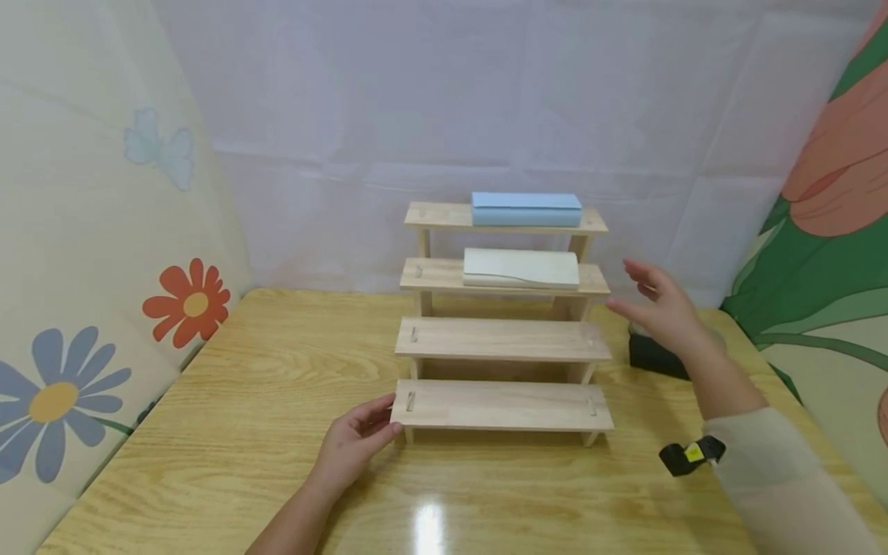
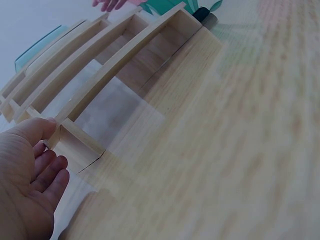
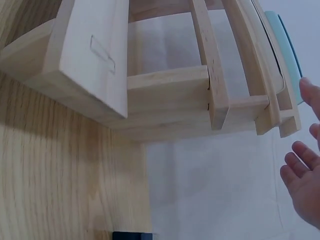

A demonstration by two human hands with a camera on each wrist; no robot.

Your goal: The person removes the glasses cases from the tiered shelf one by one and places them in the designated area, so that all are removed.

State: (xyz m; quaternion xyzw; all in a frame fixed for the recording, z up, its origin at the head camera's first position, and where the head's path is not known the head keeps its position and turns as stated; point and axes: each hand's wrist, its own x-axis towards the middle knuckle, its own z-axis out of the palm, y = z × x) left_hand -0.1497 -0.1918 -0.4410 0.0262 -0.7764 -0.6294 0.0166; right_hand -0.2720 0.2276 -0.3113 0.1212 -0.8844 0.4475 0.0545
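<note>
A light wooden stepped display rack stands on the table with its tiers rising toward the back. My left hand pinches the left end of its lowest board, thumb at the front corner; the left wrist view shows the fingers curled below that corner. Right of the upper tiers, my right hand is in the air, fingers spread and holding nothing. On the top tier lies a light blue oblong case with a flap. A cream-white flap case lies one tier below. The two lower boards are bare.
A black box-like object sits on the wood-grain table behind my right forearm, partly hidden. A black strap with a yellow label hangs at the right wrist. White cloth backs the table; flower-printed panels flank it.
</note>
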